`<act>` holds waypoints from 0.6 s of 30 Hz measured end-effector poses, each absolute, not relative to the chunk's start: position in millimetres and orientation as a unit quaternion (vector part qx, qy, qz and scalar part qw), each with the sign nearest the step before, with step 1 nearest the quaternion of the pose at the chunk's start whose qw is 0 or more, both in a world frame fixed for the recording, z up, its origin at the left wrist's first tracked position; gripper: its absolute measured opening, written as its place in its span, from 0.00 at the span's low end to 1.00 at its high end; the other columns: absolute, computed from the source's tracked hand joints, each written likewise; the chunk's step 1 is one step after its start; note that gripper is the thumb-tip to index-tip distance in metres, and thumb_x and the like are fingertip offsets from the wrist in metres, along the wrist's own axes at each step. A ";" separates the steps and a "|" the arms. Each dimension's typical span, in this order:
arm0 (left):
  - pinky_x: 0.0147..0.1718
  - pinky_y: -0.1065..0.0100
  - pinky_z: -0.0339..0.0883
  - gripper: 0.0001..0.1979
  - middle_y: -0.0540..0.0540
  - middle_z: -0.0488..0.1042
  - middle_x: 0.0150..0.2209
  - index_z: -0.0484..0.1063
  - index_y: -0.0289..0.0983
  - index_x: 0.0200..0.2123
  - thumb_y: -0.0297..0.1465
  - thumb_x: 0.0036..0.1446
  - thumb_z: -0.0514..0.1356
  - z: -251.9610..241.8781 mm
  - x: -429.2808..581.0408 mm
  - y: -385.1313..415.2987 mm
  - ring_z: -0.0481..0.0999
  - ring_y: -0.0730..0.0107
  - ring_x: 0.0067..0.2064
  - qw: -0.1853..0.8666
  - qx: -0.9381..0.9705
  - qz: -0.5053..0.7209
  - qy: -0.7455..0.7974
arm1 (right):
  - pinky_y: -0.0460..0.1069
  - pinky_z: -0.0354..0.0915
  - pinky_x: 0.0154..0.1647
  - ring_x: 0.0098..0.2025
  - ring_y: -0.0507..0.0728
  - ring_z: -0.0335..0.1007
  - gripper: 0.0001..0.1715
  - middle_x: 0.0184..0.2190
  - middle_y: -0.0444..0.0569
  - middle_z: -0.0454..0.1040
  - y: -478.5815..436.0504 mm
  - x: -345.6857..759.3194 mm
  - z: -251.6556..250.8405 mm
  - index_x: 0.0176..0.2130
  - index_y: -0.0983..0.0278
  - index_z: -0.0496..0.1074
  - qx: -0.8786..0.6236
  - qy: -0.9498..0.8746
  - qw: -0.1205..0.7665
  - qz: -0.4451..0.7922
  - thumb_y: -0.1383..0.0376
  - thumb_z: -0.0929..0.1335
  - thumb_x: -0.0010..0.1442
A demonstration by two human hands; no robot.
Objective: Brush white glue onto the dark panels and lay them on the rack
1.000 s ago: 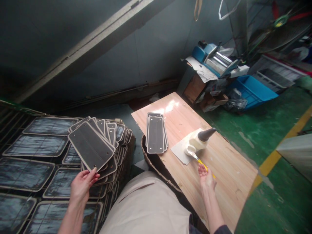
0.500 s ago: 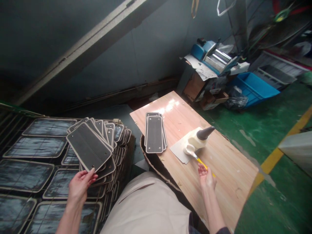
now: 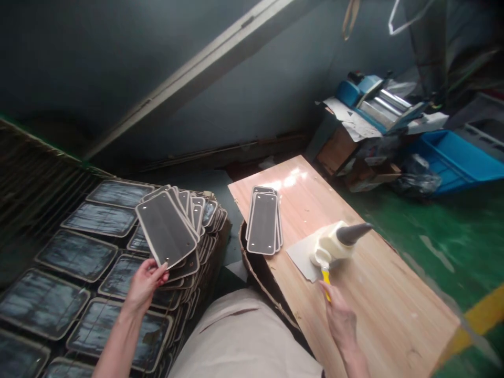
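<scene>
My left hand (image 3: 147, 283) pinches the near corner of a dark rectangular panel (image 3: 165, 228) with a pale border and small holes at its corners. This panel lies slanted over a fanned pile of similar panels (image 3: 198, 210). My right hand (image 3: 342, 317) is closed on the yellow handle of a brush (image 3: 326, 281). The brush's head end is at the opening of a cream plastic bottle (image 3: 328, 247) with a dark cone-shaped tip, lying on its side. Beneath the bottle is a pale sheet (image 3: 301, 257). Between my hands, a few overlapping panels (image 3: 262, 223) rest on the board.
The wooden board (image 3: 370, 310) sits over a torn-edged carton (image 3: 255, 268). At left, stacked panels with shiny dark faces (image 3: 59, 302) lie by a wire rack (image 3: 43, 163). A blue roller machine (image 3: 381, 105) and a blue crate (image 3: 459, 163) stand at the back right.
My view has swung left, so everything sits further right. My right fingers have closed around the brush handle, which now points more toward me. My left hand stays at the panel's corner.
</scene>
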State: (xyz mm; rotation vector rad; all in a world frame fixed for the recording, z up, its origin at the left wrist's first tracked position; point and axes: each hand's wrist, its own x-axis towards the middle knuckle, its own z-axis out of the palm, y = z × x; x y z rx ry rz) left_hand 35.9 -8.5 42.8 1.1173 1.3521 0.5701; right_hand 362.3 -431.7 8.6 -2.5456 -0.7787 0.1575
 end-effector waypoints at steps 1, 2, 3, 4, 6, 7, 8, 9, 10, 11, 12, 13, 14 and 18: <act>0.18 0.78 0.60 0.24 0.55 0.70 0.20 0.63 0.36 0.35 0.36 0.36 0.70 43.2 35.3 -7.9 0.69 0.77 0.19 0.611 0.490 0.243 0.572 | 0.46 0.62 0.20 0.32 0.58 0.75 0.25 0.46 0.48 0.75 -432.6 360.9 9.5 0.48 0.55 0.73 -0.929 -0.288 0.224 0.057 0.53 0.55 0.62; 0.18 0.78 0.59 0.23 0.55 0.69 0.20 0.63 0.36 0.35 0.37 0.38 0.69 43.1 34.4 -6.8 0.69 0.77 0.19 0.619 0.498 0.240 0.558 | 0.47 0.61 0.18 0.29 0.58 0.75 0.25 0.45 0.48 0.75 -431.1 359.9 11.9 0.47 0.54 0.73 -0.929 -0.291 0.222 0.052 0.52 0.55 0.61; 0.17 0.78 0.57 0.22 0.55 0.68 0.19 0.63 0.36 0.36 0.38 0.40 0.68 42.4 33.3 -5.4 0.68 0.78 0.18 0.627 0.505 0.238 0.544 | 0.48 0.62 0.17 0.29 0.59 0.75 0.26 0.44 0.48 0.76 -426.3 359.1 16.0 0.46 0.53 0.74 -0.929 -0.288 0.230 0.043 0.49 0.55 0.60; 0.17 0.79 0.55 0.21 0.56 0.67 0.18 0.63 0.36 0.36 0.38 0.42 0.67 41.2 31.9 -3.8 0.67 0.79 0.18 0.636 0.508 0.235 0.531 | 0.48 0.64 0.19 0.31 0.60 0.75 0.26 0.44 0.48 0.76 -417.9 358.2 21.8 0.46 0.52 0.74 -0.926 -0.284 0.247 0.042 0.47 0.56 0.59; 0.16 0.79 0.52 0.20 0.57 0.66 0.18 0.62 0.36 0.36 0.39 0.45 0.66 38.2 28.5 -0.6 0.65 0.79 0.17 0.652 0.511 0.229 0.510 | 0.49 0.68 0.25 0.34 0.62 0.76 0.26 0.40 0.49 0.78 -388.7 354.9 38.4 0.46 0.53 0.73 -0.916 -0.260 0.299 0.058 0.44 0.60 0.56; 0.15 0.80 0.50 0.20 0.57 0.65 0.17 0.61 0.36 0.36 0.40 0.46 0.65 36.6 26.8 0.6 0.64 0.80 0.16 0.659 0.511 0.227 0.503 | 0.50 0.70 0.28 0.34 0.62 0.76 0.26 0.37 0.49 0.78 -368.4 351.8 48.4 0.46 0.53 0.73 -0.905 -0.252 0.335 0.078 0.44 0.61 0.56; 0.15 0.80 0.49 0.19 0.57 0.65 0.17 0.61 0.36 0.36 0.40 0.46 0.65 35.0 25.1 1.6 0.64 0.81 0.16 0.665 0.509 0.226 0.497 | 0.50 0.71 0.31 0.34 0.61 0.76 0.26 0.35 0.49 0.78 -345.0 347.6 59.0 0.46 0.55 0.73 -0.887 -0.247 0.376 0.103 0.44 0.62 0.55; 0.14 0.80 0.48 0.19 0.57 0.64 0.17 0.61 0.36 0.35 0.40 0.47 0.64 33.5 23.6 2.3 0.63 0.81 0.15 0.671 0.505 0.227 0.493 | 0.51 0.72 0.35 0.34 0.60 0.76 0.26 0.33 0.48 0.78 -319.1 342.3 69.6 0.46 0.56 0.72 -0.862 -0.250 0.420 0.132 0.45 0.63 0.55; 0.14 0.80 0.48 0.19 0.57 0.64 0.17 0.60 0.36 0.35 0.41 0.47 0.64 32.1 22.3 2.8 0.62 0.82 0.15 0.675 0.500 0.228 0.492 | 0.51 0.72 0.37 0.34 0.60 0.76 0.26 0.33 0.48 0.78 -291.8 335.9 79.6 0.46 0.58 0.72 -0.833 -0.259 0.461 0.161 0.45 0.64 0.56; 0.14 0.80 0.47 0.19 0.57 0.64 0.17 0.60 0.36 0.34 0.41 0.46 0.64 30.6 21.1 3.1 0.61 0.82 0.14 0.679 0.495 0.228 0.492 | 0.52 0.72 0.39 0.34 0.59 0.76 0.26 0.33 0.48 0.78 -264.0 328.7 88.8 0.46 0.60 0.71 -0.802 -0.272 0.498 0.186 0.46 0.65 0.56; 0.14 0.80 0.48 0.20 0.57 0.65 0.17 0.60 0.36 0.34 0.41 0.46 0.64 29.2 20.0 3.3 0.61 0.82 0.14 0.682 0.490 0.229 0.492 | 0.53 0.73 0.39 0.34 0.59 0.76 0.27 0.32 0.49 0.78 -236.6 320.9 97.0 0.47 0.62 0.71 -0.769 -0.291 0.530 0.207 0.47 0.65 0.56; 0.14 0.80 0.48 0.20 0.57 0.65 0.17 0.60 0.36 0.33 0.42 0.46 0.64 27.7 19.0 3.4 0.61 0.82 0.14 0.683 0.486 0.230 0.494 | 0.53 0.73 0.39 0.34 0.58 0.76 0.26 0.33 0.49 0.78 -210.3 312.8 104.0 0.47 0.63 0.71 -0.739 -0.320 0.544 0.235 0.48 0.65 0.57; 0.14 0.80 0.48 0.20 0.56 0.65 0.17 0.60 0.36 0.33 0.42 0.45 0.64 26.2 17.9 3.3 0.62 0.82 0.14 0.682 0.483 0.231 0.498 | 0.53 0.73 0.39 0.34 0.58 0.76 0.25 0.33 0.49 0.78 -185.7 304.6 109.9 0.47 0.63 0.70 -0.716 -0.349 0.548 0.256 0.49 0.65 0.58; 0.14 0.79 0.51 0.19 0.54 0.68 0.18 0.59 0.36 0.32 0.42 0.46 0.63 20.1 13.5 -0.6 0.65 0.80 0.16 0.682 0.461 0.245 0.513 | 0.52 0.73 0.37 0.33 0.57 0.75 0.20 0.32 0.49 0.77 -105.5 273.2 125.9 0.46 0.62 0.71 -0.657 -0.448 0.533 0.289 0.52 0.65 0.59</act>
